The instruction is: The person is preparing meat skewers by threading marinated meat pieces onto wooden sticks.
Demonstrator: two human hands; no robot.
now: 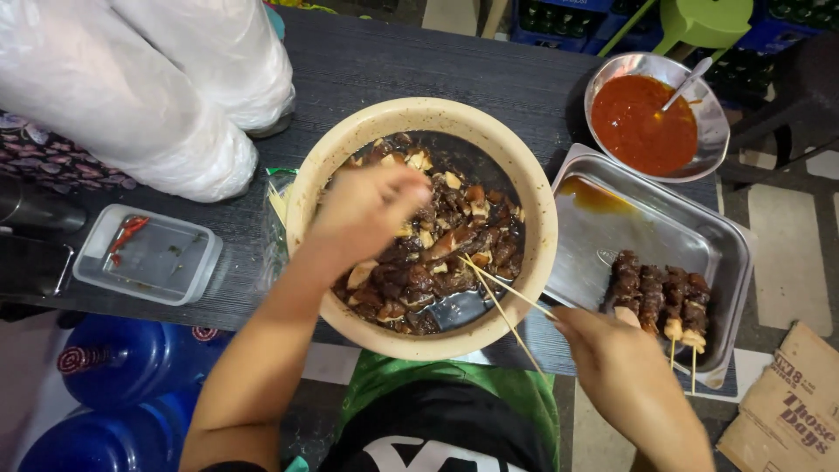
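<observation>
A beige bowl (308,183) on the dark table holds several chunks of dark marinated meat (437,262) in brown sauce. My left hand (367,210) reaches into the bowl, its fingers bunched over the meat at the left side; whether it grips a piece is hidden. My right hand (603,350) is at the bowl's right rim, shut on two thin bamboo skewers (498,293) whose tips point into the meat. To the right, a metal tray (664,218) carries several filled meat skewers (660,297).
A metal bowl of red sauce (642,127) with a spoon stands at the back right. A clear plastic container (144,258) with chillies sits left. White plastic bags (131,87) lie at the back left. Blue water jugs (114,393) stand below the table edge.
</observation>
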